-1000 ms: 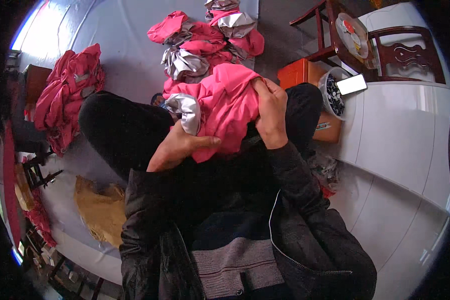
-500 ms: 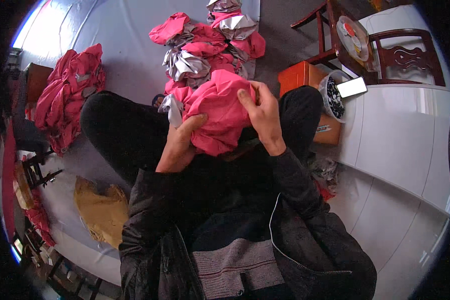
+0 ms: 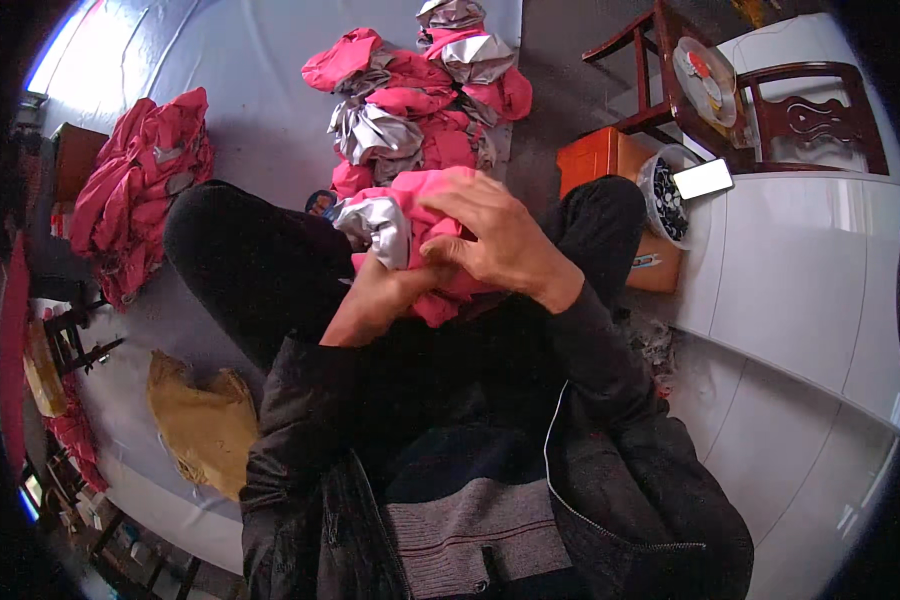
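Note:
A crumpled piece of pink fabric with a silvery reverse side [image 3: 410,190] is bunched up between my hands, above my crossed legs. My left hand [image 3: 378,298] grips it from below, the silver part bulging just over the thumb. Across the top and right of the bundle curls my right hand [image 3: 505,243], its thumb by the left hand's fingers and its other fingertips on the pink cloth. Beyond the bundle lies a row of similar pink and silver pieces [image 3: 410,100], heaped on the grey sheet [image 3: 255,100].
To the left sits a big pink fabric pile [image 3: 140,190], with brown cardboard [image 3: 202,420] nearer me. On the right are an orange box [image 3: 585,160], a clear tub of small dark and white pieces [image 3: 667,200], a white phone-like slab [image 3: 703,179] and a wooden chair [image 3: 820,110].
The pink bundle has been gathered smaller, and its silver side shows more. My right hand has moved left over the bundle, from its right edge toward my left hand.

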### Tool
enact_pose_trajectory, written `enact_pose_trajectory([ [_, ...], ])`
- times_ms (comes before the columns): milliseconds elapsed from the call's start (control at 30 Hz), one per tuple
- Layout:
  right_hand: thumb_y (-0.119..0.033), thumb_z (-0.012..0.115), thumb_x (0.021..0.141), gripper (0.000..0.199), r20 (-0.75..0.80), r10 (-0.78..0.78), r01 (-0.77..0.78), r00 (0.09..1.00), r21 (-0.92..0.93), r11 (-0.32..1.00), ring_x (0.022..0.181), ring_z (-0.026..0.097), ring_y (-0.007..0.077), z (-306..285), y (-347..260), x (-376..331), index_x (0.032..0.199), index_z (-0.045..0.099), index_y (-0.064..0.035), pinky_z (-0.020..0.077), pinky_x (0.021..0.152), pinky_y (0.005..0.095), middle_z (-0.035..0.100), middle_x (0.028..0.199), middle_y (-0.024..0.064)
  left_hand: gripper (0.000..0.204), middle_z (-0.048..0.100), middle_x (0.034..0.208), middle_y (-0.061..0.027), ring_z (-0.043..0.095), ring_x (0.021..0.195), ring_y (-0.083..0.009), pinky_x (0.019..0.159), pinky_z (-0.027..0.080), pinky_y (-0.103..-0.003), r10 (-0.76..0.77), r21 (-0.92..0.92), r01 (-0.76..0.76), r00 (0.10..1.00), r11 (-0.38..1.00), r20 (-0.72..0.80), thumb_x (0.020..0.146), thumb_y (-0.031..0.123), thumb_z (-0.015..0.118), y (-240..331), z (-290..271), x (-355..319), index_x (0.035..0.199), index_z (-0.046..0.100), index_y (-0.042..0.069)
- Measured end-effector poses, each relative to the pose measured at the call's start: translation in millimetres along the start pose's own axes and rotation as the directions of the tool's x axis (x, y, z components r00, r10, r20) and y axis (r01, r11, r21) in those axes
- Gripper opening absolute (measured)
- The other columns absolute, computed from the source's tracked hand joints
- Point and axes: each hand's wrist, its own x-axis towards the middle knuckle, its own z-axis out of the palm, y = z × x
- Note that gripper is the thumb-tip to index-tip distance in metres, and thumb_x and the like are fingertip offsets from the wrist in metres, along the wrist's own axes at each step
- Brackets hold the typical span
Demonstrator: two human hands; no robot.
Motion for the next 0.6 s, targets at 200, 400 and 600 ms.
enact_pose_trajectory([
  [200,-0.02,0.066,0.091,0.022,0.227,0.265,-0.316,0.937,0.231,0.92,0.085,0.067,0.0373,3,-3,-3,0.102,0.065,-0.0015,0.0519,0.071,0.0416,0.066,0.087,0.0203,0.054,0.063,0.122,-0.0082,0.061,0.112,-0.0191,0.099,0.047,-0.036,-0.105,0.187,0.098,0.994,0.978,0.03,0.079,0.003,0.075,13,4,-6,0.129,0.056,0.002],
  [400,-0.015,0.064,0.094,0.014,-0.162,0.355,-0.318,0.921,0.216,0.923,0.072,0.067,0.037,11,-4,-3,0.093,0.063,-0.0014,0.0486,0.06,0.041,0.064,0.076,0.0197,0.054,0.064,0.123,-0.0092,0.061,0.11,-0.0189,0.097,0.047,-0.036,-0.087,0.329,0.061,0.994,0.942,0.066,0.081,0.006,0.075,3,-3,-3,0.13,0.056,0.0],
  [600,-0.017,0.062,0.095,0.014,-0.339,0.429,-0.399,0.837,0.157,0.903,0.074,0.066,0.0385,10,9,4,0.092,0.063,-0.003,0.0485,0.061,0.0428,0.064,0.077,0.0194,0.038,0.068,0.107,-0.0054,0.062,0.096,-0.0146,0.088,0.049,-0.032,-0.163,0.103,0.146,0.971,0.984,0.175,0.081,0.004,0.073,5,4,-3,0.118,0.063,-0.001],
])
